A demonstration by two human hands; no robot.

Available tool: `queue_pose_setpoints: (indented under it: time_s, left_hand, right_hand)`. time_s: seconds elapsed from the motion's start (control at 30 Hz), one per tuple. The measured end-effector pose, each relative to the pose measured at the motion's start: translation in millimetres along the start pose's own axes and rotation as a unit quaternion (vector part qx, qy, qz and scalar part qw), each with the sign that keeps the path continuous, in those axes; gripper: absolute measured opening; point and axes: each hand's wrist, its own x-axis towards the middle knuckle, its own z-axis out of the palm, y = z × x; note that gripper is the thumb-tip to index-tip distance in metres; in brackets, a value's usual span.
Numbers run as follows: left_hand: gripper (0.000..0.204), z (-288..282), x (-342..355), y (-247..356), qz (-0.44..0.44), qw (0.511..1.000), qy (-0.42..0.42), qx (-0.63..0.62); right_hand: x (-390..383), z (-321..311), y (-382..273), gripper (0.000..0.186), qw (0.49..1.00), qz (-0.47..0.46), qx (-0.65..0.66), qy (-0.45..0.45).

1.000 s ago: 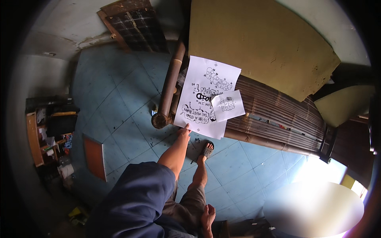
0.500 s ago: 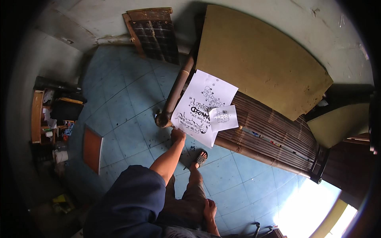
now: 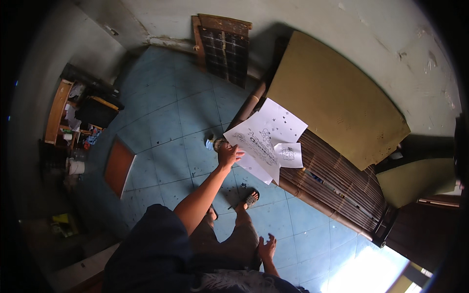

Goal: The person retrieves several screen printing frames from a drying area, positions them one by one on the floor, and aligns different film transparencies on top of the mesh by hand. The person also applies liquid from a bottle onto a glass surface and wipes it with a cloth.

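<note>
My left hand [image 3: 230,155] grips the near-left edge of a large white paper [image 3: 259,146] with black lettering, which is lifted and skewed over another white sheet [image 3: 286,119] showing small dark marks. A smaller printed paper [image 3: 290,157] lies on their right side. The papers rest on the left end of a dark bamboo bench [image 3: 327,180]. My right hand [image 3: 266,250] is beside my right leg, fingers apart, holding nothing.
An olive board [image 3: 337,97] leans behind the bench. A dark panel [image 3: 223,51] stands against the wall. A cluttered wooden shelf [image 3: 58,112] and an orange board [image 3: 118,166] are at left. My sandaled foot [image 3: 251,199] is on blue tiles below the bench.
My left hand moved up, raising and shifting the large paper so a sheet beneath shows. My right hand has spread its fingers. The view has shifted, with more wall visible.
</note>
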Motion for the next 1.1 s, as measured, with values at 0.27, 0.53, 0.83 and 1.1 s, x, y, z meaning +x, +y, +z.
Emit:
queue_pose_setpoints:
  time_s: [0.27,0.53,0.83,1.1]
  left_hand:
    - [0.045,-173,-138,69,0.063,0.997,-0.001,0.046]
    - [0.037,-398,-324,-7,0.015,0.977,0.161,-0.138]
    - [0.062,-597,-528,-139,0.046,0.849,0.335,-0.406]
    - [0.107,-648,-527,-270,-0.027,0.728,0.308,-0.611]
  right_hand:
    - [16,-41,-183,0.099,0.910,-0.378,-0.088,0.143]
    - [-92,52,-310,0.029,0.679,-0.721,-0.127,-0.044]
    - [-315,214,-363,0.047,0.639,-0.719,-0.029,-0.271]
    - [-484,347,-425,0.025,0.754,-0.565,0.011,-0.335]
